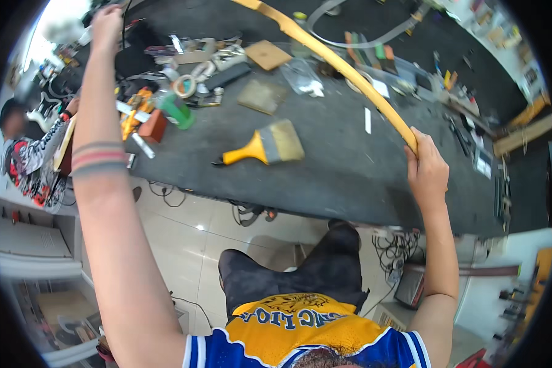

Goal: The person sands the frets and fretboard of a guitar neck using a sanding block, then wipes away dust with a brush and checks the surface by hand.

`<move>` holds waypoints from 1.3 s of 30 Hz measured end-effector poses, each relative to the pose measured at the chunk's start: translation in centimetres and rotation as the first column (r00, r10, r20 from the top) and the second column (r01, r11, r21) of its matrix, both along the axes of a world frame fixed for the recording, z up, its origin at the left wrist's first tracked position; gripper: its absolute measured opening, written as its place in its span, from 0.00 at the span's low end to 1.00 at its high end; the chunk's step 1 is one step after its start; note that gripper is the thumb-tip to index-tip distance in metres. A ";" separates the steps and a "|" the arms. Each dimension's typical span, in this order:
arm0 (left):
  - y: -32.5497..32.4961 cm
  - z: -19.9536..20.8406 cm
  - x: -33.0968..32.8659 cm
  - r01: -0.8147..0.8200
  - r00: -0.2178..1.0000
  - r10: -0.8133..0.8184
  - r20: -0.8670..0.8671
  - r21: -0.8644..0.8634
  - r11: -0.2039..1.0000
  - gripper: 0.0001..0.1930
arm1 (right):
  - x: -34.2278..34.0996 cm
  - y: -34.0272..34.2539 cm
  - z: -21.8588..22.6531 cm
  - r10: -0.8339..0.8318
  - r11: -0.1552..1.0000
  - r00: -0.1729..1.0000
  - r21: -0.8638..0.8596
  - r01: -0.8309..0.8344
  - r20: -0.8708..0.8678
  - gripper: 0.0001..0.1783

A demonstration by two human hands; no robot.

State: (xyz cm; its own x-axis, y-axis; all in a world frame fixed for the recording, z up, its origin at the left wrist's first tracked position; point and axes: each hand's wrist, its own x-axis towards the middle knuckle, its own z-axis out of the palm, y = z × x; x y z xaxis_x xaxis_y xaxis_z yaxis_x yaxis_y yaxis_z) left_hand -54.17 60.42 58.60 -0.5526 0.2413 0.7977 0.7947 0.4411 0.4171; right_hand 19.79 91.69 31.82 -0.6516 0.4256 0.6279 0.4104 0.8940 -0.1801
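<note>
My right hand (426, 168) is closed around the near end of a long curved yellow wooden strip (340, 64) that arcs up and left over the dark workbench (349, 165). My left hand (106, 24) is raised far to the upper left, fingers curled near a thin dark cable; whether it grips anything I cannot tell. A wide paintbrush with a yellow handle (264, 147) lies on the bench between my arms.
The bench's back holds tape rolls (184, 86), a green bottle (178, 110), wooden blocks (267, 55), a plastic bag (303, 76) and small tools. Another person (27, 153) sits at the left. Cables lie on the tiled floor under the bench.
</note>
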 end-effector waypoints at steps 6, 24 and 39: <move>5.0 -9.6 41.7 0.509 0.837 -0.529 -0.144 -0.152 0.847 0.32 | 16.8 -1.5 -2.9 -0.098 0.983 0.993 0.162 0.086 0.063 0.26; -0.4 -28.5 63.0 0.612 0.789 -0.335 0.515 -0.707 0.354 0.21 | 20.4 -1.4 -7.3 0.263 0.961 0.946 0.042 -0.275 0.189 0.23; 13.3 -29.2 57.2 0.690 0.685 -0.527 0.502 -0.680 0.249 0.26 | 21.2 13.3 -2.7 -0.088 0.854 0.958 -0.516 -0.069 -0.273 0.13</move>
